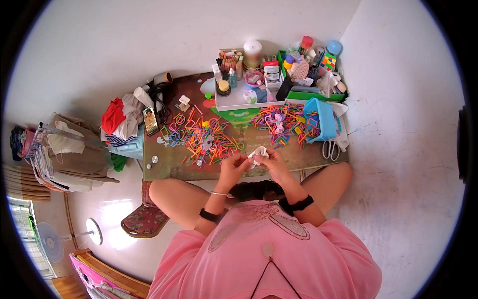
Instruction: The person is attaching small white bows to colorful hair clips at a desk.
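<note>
Above the table's front edge, my left hand (234, 168) and my right hand (277, 164) come together around a crumpled white piece of tissue or cloth (258, 153). The fingers of both hands pinch it, one hand on each side. Some of it is hidden by the fingers, and I cannot make out whether anything is inside. Beyond my left hand spreads a pile of colourful small plastic sticks (211, 141) with rings and flower shapes among them. A second colourful pile (279, 122) lies beyond my right hand, reaching a tipped light-blue basket (325, 119).
Scissors with pale handles (331, 150) lie at the table's right edge. A white tray (239, 106) of bottles and small boxes stands at the back, beside a crowded green box (318, 95). A phone (150, 121) leans by folded clothes (130, 117) at left.
</note>
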A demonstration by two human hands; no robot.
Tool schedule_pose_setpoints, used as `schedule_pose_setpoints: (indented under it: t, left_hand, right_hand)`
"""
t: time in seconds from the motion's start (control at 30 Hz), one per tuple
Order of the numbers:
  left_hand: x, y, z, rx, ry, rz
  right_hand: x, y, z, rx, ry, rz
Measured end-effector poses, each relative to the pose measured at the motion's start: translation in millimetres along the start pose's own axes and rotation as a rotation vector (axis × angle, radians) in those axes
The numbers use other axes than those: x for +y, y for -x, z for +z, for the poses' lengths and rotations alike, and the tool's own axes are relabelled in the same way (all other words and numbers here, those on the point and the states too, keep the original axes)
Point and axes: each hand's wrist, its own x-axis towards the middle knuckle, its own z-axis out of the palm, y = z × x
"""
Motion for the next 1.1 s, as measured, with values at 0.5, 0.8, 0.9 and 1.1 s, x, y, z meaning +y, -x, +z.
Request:
schedule_pose_setpoints:
  t: [0.5,0.8,0.9,1.1]
  left_hand:
    - [8,-1,-8,0.084,0.029,-0.028]
    - [4,-2,-12,0.002,0.266,-0.142]
    - [-8,-1,-16,-0.051,0.389,-0.208]
    - [22,1,-8,0.063,0.498,-0.24]
  right_hand:
    - [4,-2,-9,-0.016,0.262,-0.009]
    - [8,1,3,-0.033,0.396,0.056]
    - [6,2,8,-0.044,0.415,0.016]
    - [16,-4,-8,-0.019,0.51,0.054]
